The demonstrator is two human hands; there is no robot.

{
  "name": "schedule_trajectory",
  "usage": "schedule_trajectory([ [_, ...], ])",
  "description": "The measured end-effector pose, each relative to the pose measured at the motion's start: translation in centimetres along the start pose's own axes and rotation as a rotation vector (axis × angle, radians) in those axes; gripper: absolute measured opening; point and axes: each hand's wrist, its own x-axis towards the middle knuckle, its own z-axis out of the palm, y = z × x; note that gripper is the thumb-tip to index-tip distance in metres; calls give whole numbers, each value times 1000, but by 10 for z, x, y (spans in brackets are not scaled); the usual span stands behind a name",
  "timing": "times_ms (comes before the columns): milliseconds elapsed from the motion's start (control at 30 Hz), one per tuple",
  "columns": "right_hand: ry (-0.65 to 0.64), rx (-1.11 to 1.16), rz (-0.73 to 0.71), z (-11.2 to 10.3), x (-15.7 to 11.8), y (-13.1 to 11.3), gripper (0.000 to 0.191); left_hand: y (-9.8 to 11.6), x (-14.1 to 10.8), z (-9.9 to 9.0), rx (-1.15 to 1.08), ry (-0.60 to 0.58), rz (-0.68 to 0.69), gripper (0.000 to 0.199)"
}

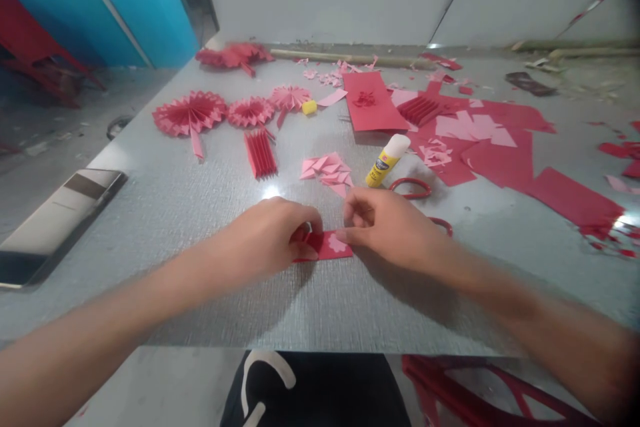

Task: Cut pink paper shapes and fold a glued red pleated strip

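A small red paper strip (325,245) lies near the table's front, with a pink paper flower (339,243) on its right part. My left hand (280,230) pinches the strip's left end between thumb and fingers. At the other end, the thumb of my right hand (383,220) touches the strip beside the flower; its fingers are curled, and what they may hold is too small to make out. Just beyond sit a pile of folded pink paper pieces (327,170), an uncapped yellow glue stick (387,160) and red-handled scissors (413,188), partly hidden by my right hand.
Pleated paper fans (193,113) and a folded red paper block (260,153) stand further left, near a yellow cap (309,107). Red paper sheets (500,157) and scraps spread across the right. A phone (60,223) lies at the left edge.
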Motion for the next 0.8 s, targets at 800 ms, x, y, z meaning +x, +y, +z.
schedule_trajectory([
  [800,-162,78,15,-8,2,-2,23,5,0,-3,9,-22,-13,8],
])
